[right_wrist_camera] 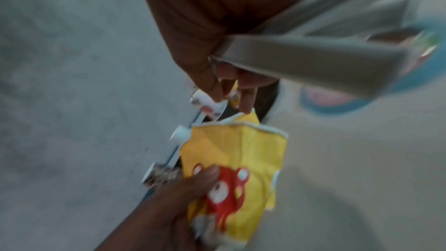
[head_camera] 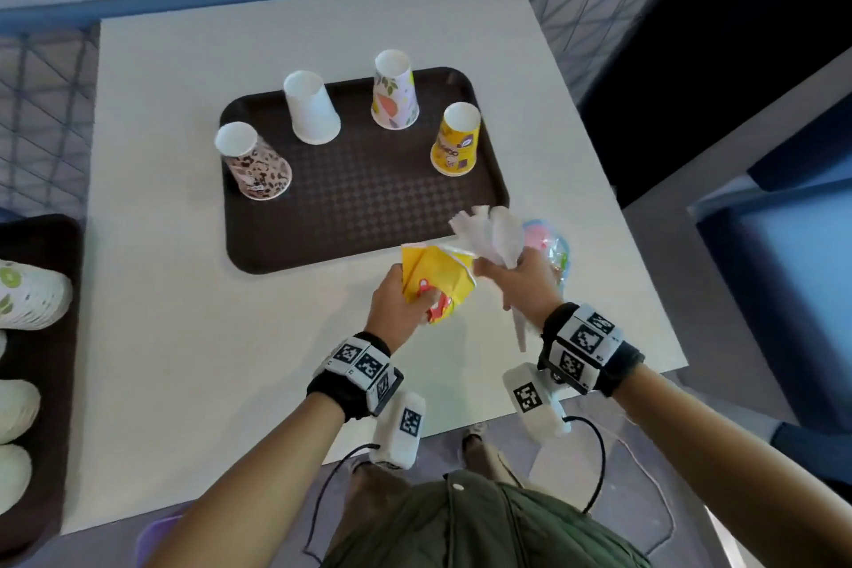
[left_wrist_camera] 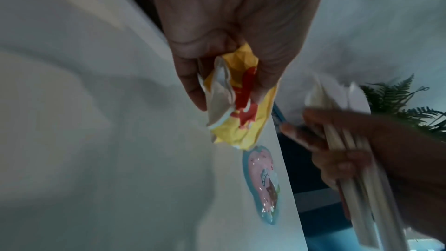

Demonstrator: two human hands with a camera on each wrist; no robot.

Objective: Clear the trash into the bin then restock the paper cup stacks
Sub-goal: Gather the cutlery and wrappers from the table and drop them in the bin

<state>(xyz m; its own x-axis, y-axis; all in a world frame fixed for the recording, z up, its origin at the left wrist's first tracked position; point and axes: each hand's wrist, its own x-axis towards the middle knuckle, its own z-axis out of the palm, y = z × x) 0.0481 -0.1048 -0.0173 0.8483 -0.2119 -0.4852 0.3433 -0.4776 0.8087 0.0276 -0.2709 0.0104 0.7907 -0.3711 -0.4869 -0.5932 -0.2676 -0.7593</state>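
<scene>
My left hand [head_camera: 401, 304] grips a crushed yellow paper cup [head_camera: 442, 277] with a red print, just above the white table [head_camera: 184, 337] near the brown tray's front edge. In the left wrist view my thumb and fingers pinch the crushed cup [left_wrist_camera: 241, 121]. My right hand [head_camera: 521, 286] holds a bundle of white plastic cutlery [head_camera: 488, 231], heads up, right beside the cup. A pink and blue wrapper [head_camera: 555, 251] lies flat on the table behind the right hand; the wrapper [left_wrist_camera: 262, 182] sits near the table's right edge.
On the brown tray [head_camera: 369, 208] stand upside-down cups: leopard print [head_camera: 256, 166], plain white [head_camera: 311, 108], floral [head_camera: 394, 90], yellow [head_camera: 456, 138]. A second dark tray [head_camera: 46, 383] at left holds cup stacks [head_camera: 27, 295] lying on their sides. A purple rim [head_camera: 154, 535] shows below the table's near edge.
</scene>
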